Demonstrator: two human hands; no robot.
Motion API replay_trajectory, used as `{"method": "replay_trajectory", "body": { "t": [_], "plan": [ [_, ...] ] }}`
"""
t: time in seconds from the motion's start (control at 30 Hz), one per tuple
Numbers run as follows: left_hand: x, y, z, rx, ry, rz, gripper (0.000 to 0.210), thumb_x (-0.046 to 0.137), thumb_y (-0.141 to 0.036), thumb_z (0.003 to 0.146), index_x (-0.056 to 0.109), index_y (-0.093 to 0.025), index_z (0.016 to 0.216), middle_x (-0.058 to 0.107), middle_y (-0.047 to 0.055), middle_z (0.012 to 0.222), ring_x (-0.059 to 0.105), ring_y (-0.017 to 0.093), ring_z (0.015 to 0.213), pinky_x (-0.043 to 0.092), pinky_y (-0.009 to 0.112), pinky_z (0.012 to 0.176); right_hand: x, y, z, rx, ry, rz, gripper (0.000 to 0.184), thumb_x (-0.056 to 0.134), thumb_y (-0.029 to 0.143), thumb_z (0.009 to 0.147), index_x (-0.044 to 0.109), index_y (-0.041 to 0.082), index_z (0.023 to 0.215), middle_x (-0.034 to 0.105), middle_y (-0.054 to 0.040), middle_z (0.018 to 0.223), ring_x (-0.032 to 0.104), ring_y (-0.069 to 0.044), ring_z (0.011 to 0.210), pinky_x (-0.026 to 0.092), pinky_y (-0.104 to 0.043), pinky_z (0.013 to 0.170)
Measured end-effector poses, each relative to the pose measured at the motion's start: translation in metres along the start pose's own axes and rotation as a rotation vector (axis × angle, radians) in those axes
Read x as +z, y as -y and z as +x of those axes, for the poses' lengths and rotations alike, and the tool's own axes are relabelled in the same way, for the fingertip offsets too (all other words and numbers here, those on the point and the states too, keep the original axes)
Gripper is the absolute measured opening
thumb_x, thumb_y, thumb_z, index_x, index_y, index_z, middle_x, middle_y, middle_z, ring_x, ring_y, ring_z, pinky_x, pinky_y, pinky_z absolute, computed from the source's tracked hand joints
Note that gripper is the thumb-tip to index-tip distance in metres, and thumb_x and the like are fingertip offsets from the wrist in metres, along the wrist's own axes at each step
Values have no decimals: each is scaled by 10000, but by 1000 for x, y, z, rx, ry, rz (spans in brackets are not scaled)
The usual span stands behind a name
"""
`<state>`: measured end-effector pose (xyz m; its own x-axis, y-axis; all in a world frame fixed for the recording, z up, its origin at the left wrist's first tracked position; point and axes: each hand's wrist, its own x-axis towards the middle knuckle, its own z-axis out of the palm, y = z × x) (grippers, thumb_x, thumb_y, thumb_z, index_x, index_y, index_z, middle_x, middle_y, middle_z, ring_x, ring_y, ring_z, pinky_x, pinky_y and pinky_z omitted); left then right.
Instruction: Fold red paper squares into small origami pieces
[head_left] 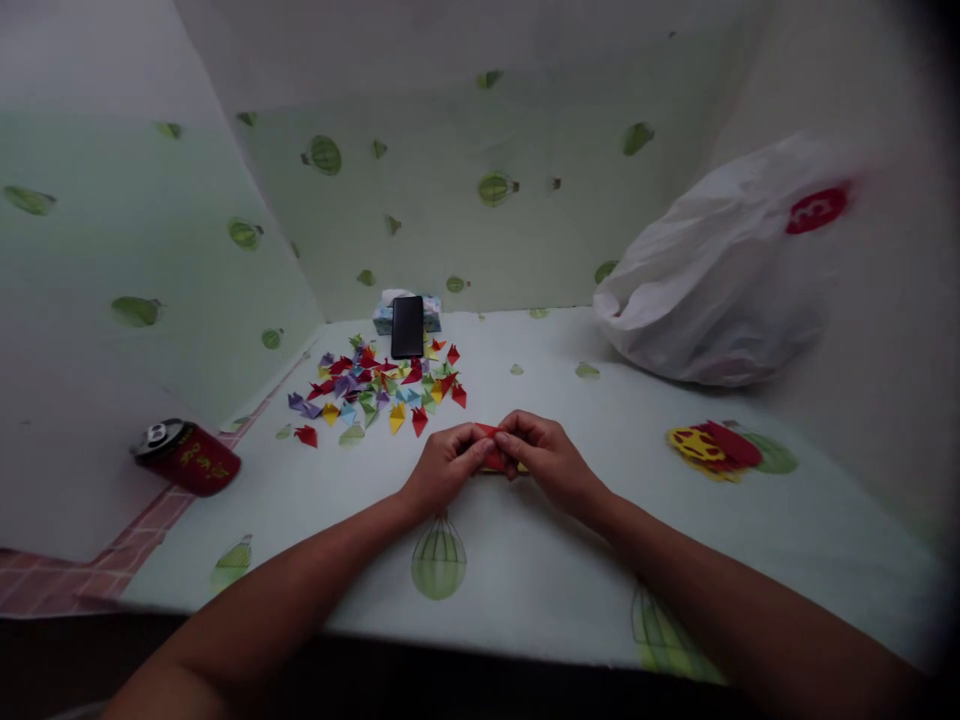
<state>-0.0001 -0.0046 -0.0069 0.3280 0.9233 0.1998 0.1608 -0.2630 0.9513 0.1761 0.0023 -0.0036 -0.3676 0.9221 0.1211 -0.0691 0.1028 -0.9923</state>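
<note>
Close together at the middle of the table, my left hand (450,465) and my right hand (547,457) pinch a small piece of red folded paper (493,459) between thumbs and fingers. Both hands are closed, and their fingertips cover much of the paper. A bit of yellow shows under the right fingers; whether it belongs to the same sheet I cannot tell. Beyond the left hand lies a spread of small folded paper cranes (420,421) in red, yellow, purple, blue and green.
A black phone (407,328) leans on a tissue pack (383,318) behind the cranes. To the left, a red drink can (191,459) appears tilted. At right, a stuffed white plastic bag (712,290) stands behind red and yellow paper cut-outs (739,447). The table's front edge (480,645) runs below my forearms.
</note>
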Motion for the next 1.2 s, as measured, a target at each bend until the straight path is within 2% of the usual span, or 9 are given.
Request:
{"method": "replay_trajectory", "body": {
  "t": [0.1, 0.2, 0.33, 0.5, 0.57, 0.63, 0.77, 0.93, 1.2],
  "plan": [
    [-2, 0, 1, 15, -32, 60, 255, 604, -397, 887, 651, -170, 781, 606, -2, 688, 542, 138, 665, 441, 258, 662, 1, -1, 0, -26, -123, -63, 257, 657, 401, 835, 564, 188, 727, 541, 41, 593, 474, -105, 521, 375, -252, 517],
    [-12, -4, 10, -49, -179, 96, 251, 603, -413, 866, 658, -168, 879, 623, 13, 785, 579, 148, 722, 478, 270, 698, 1, -2, 1, -17, -230, -66, 263, 645, 411, 824, 554, 191, 710, 534, 35, 615, 470, -113, 541, 381, -258, 524],
    [-37, -14, 35, -100, -347, 139, 276, 576, -371, 861, 593, -165, 1043, 631, 32, 883, 606, 143, 748, 511, 273, 715, 1, -4, 3, 33, -203, -62, 263, 623, 420, 823, 538, 203, 702, 516, 44, 572, 462, -119, 512, 371, -262, 512],
    [-78, -19, 85, -170, -476, 330, 348, 610, -301, 837, 577, -164, 1156, 662, 87, 1022, 652, 184, 855, 528, 299, 759, 2, -11, 2, 39, -143, -106, 236, 595, 388, 843, 512, 212, 710, 501, 53, 539, 451, -117, 482, 351, -259, 506],
    [-93, -12, 107, -209, -520, 448, 372, 625, -280, 828, 580, -158, 1177, 666, 106, 1074, 662, 214, 882, 529, 330, 781, 3, -13, 2, 48, -137, -108, 234, 595, 383, 843, 503, 215, 710, 504, 52, 549, 454, -117, 478, 352, -259, 503],
    [-107, -1, 130, -248, -572, 582, 412, 655, -241, 801, 581, -148, 1195, 662, 129, 1117, 653, 272, 1019, 507, 380, 889, 4, -13, 2, 57, -131, -104, 240, 597, 382, 846, 497, 216, 704, 505, 50, 553, 458, -118, 486, 356, -257, 504],
    [-123, 30, 168, -330, -666, 797, 566, 723, -277, 755, 538, -146, 1274, 557, 205, 1337, 511, 381, 1296, 405, 462, 1059, 5, -10, 0, 78, -107, -96, 248, 600, 373, 850, 486, 215, 696, 476, 51, 571, 436, -111, 505, 330, -245, 500],
    [-129, 63, 208, -453, -723, 900, 732, 764, -398, 728, 476, -140, 1349, 523, 252, 1382, 490, 440, 1309, 413, 517, 1045, 5, -14, 1, 65, -99, -138, 246, 589, 356, 856, 487, 212, 684, 476, 34, 599, 421, -119, 550, 325, -247, 522],
    [-132, 89, 238, -536, -800, 930, 764, 710, -339, 790, 392, -99, 1442, 510, 270, 1407, 501, 426, 1301, 455, 524, 1014, 4, -28, 4, 112, -117, -102, 276, 582, 382, 872, 474, 217, 680, 447, 40, 600, 391, -124, 552, 301, -256, 536]
  ]
}}
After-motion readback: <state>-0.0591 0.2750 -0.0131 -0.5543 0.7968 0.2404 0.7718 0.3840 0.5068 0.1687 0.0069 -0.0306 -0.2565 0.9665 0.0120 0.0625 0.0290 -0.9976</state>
